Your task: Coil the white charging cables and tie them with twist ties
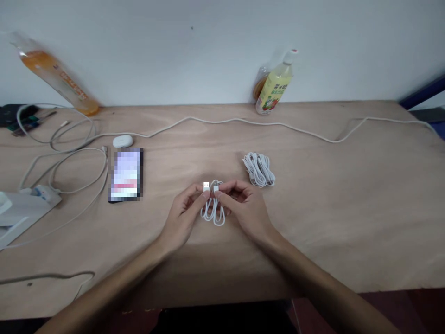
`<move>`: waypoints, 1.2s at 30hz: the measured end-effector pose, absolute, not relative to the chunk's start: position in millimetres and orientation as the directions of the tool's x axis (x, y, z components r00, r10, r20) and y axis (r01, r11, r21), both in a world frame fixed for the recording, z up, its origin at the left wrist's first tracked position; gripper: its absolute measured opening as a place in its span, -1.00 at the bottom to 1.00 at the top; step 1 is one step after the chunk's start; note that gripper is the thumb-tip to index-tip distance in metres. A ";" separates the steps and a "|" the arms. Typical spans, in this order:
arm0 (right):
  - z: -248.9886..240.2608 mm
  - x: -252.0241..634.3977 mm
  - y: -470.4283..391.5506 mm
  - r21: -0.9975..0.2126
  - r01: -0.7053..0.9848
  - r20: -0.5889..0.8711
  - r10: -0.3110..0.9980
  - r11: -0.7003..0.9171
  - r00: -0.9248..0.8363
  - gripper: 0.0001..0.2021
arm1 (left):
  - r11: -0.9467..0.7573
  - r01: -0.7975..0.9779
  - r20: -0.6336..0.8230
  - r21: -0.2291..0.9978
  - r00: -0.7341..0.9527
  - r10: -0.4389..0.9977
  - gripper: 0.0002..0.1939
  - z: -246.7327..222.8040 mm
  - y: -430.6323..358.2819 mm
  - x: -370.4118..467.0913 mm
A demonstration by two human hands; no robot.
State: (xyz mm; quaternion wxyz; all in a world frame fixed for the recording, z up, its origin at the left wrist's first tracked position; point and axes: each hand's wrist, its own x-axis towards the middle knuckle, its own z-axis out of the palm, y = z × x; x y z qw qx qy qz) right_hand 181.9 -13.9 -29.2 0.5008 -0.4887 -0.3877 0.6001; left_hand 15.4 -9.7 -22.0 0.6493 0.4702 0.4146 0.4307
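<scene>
Between my two hands, above the front middle of the table, is a white USB cable (219,217) folded into several loops. My left hand (186,208) pinches it just below the USB plug (206,185), which points away from me. With thumb and fingers closed, my right hand (248,206) grips the cable by its other, smaller plug (216,188). The two plugs stand side by side, a little apart. The loops hang toward me below the thumbs. A bundle of coiled white cables (259,170) lies on the table just beyond my right hand.
A phone (125,175) and a white earbud case (123,141) lie to the left. Loose cables (73,150) curl beside a white box (21,213). One long cord (236,120) crosses the wooden table (330,208). An orange bottle (59,81) and a yellow bottle (274,88) stand by the wall.
</scene>
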 end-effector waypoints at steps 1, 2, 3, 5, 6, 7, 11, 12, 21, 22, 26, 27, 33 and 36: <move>-29.4 181.8 -13.9 -0.954 -0.226 -0.196 0.980 -0.195 -0.019 -0.76 | 0.193 -0.173 -0.138 0.966 0.288 0.948 -0.72 -22.7 -9.8 15.2; -29.7 181.7 -13.9 -0.954 -0.231 -0.192 0.981 -0.190 -0.016 -0.75 | 0.198 -0.179 -0.140 0.964 0.291 0.946 -0.72 -23.4 -9.8 15.1; -30.0 181.7 -13.9 -0.954 -0.235 -0.187 0.982 -0.185 -0.013 -0.75 | 0.201 -0.182 -0.142 0.963 0.293 0.945 -0.71 -24.0 -9.9 15.0; -30.4 181.7 -13.9 -0.956 -0.232 -0.181 0.983 -0.179 -0.014 -0.75 | 0.206 -0.183 -0.146 0.961 0.297 0.944 -0.70 -24.6 -10.0 15.3; -30.4 181.8 -13.9 -0.957 -0.226 -0.180 0.984 -0.179 -0.017 -0.75 | 0.207 -0.184 -0.146 0.961 0.300 0.943 -0.69 -24.5 -10.1 15.5; -30.3 182.0 -13.9 -0.959 -0.220 -0.180 0.984 -0.180 -0.019 -0.75 | 0.207 -0.182 -0.146 0.961 0.302 0.942 -0.68 -24.2 -10.3 15.7; -29.8 182.4 -13.2 -0.963 -0.198 -0.186 0.982 -0.186 -0.019 -0.75 | 0.191 -0.150 -0.140 0.970 0.298 0.944 -0.66 -21.5 -11.7 16.3; -29.8 182.3 -13.0 -0.963 -0.197 -0.186 0.982 -0.186 -0.018 -0.74 | 0.186 -0.137 -0.139 0.973 0.298 0.944 -0.66 -20.7 -12.1 16.3; -30.9 182.1 -13.0 -0.959 -0.211 -0.187 0.982 -0.187 -0.018 -0.73 | 0.144 -0.085 -0.115 0.986 0.284 0.952 -0.66 -18.6 -13.5 16.9; -31.2 182.2 -13.0 -0.960 -0.208 -0.186 0.982 -0.186 -0.017 -0.73 | 0.146 -0.083 -0.117 0.986 0.284 0.952 -0.66 -18.6 -13.5 16.9; -32.3 182.7 -12.8 -0.963 -0.200 -0.180 0.983 -0.180 -0.018 -0.72 | 0.169 -0.105 -0.131 0.980 0.303 0.944 -0.66 -19.8 -13.2 16.9; -32.5 182.8 -12.7 -0.964 -0.198 -0.178 0.984 -0.178 -0.018 -0.72 | 0.169 -0.116 -0.127 0.979 0.304 0.944 -0.66 -20.1 -13.0 16.9; -31.9 182.3 -12.5 -0.961 -0.214 -0.174 0.984 -0.176 -0.027 -0.72 | 0.155 -0.126 -0.108 0.980 0.319 0.942 -0.69 -21.1 -11.5 16.5; -30.6 181.5 -12.8 -0.957 -0.232 -0.175 0.984 -0.175 -0.023 -0.71 | 0.162 -0.116 -0.118 0.980 0.318 0.941 -0.70 -20.6 -11.5 16.6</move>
